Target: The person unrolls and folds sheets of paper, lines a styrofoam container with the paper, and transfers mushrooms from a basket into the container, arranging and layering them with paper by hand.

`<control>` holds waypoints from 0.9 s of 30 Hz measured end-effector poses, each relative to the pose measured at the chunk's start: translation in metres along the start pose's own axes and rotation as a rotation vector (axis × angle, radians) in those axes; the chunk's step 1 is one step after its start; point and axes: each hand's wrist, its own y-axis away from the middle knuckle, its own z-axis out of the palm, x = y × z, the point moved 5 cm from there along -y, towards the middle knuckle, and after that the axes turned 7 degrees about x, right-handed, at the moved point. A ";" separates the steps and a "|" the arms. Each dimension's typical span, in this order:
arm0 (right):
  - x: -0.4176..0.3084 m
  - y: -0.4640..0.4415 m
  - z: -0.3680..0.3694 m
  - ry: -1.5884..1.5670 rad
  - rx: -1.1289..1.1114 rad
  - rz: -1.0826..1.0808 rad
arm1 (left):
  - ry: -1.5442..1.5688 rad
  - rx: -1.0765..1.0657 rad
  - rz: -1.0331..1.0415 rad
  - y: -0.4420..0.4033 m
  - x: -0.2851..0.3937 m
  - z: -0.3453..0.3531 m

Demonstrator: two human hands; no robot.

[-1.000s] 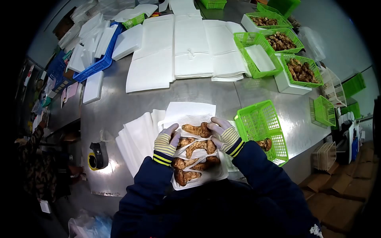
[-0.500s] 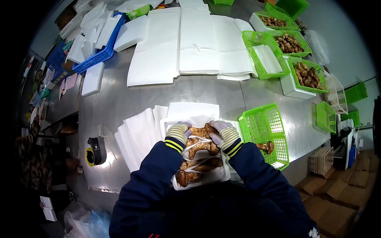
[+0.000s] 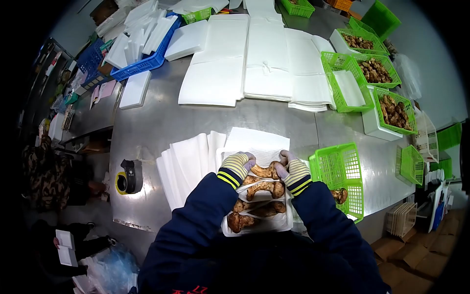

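Observation:
A white tray (image 3: 226, 228) lined with white paper lies in front of me, holding several brown mushrooms separated by paper strips. At its far end, a mushroom (image 3: 265, 171) lies crosswise between my hands. My left hand (image 3: 238, 165), in a striped glove, closes its fingertips at the stem end. My right hand (image 3: 294, 171), gloved the same way, pinches the cap end. Nearer me are a curved mushroom (image 3: 265, 189) and a large dark-capped mushroom (image 3: 241, 223). White paper (image 3: 259, 140) stands out beyond the tray's far edge.
Right of the tray, a green basket (image 3: 338, 153) holds a mushroom (image 3: 339, 196). Left are fanned paper sheets (image 3: 186, 164) and a tape dispenser (image 3: 128, 177). Paper stacks (image 3: 218, 63) and mushroom-filled baskets (image 3: 376, 71) stand farther back. A co-worker at lower left holds a white box (image 3: 66, 247).
The view has shifted, moving the scene right and slightly down. Both my hands remain at the far mushroom, their fingertips slightly repositioned. More of the co-worker at lower left shows.

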 end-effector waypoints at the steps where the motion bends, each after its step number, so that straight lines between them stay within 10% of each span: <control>1: -0.018 0.000 -0.007 0.106 0.011 0.001 | -0.033 -0.080 -0.010 -0.002 0.006 0.001; 7: -0.019 -0.010 -0.001 0.090 0.168 -0.107 | -0.499 -0.272 0.261 0.001 0.045 0.017; 12: 0.004 -0.006 0.004 -0.368 0.004 -0.002 | -0.322 -0.212 0.257 -0.001 0.042 0.013; 27: -0.036 -0.004 -0.025 -0.062 0.008 -0.225 | 0.124 0.040 0.287 -0.010 0.045 -0.001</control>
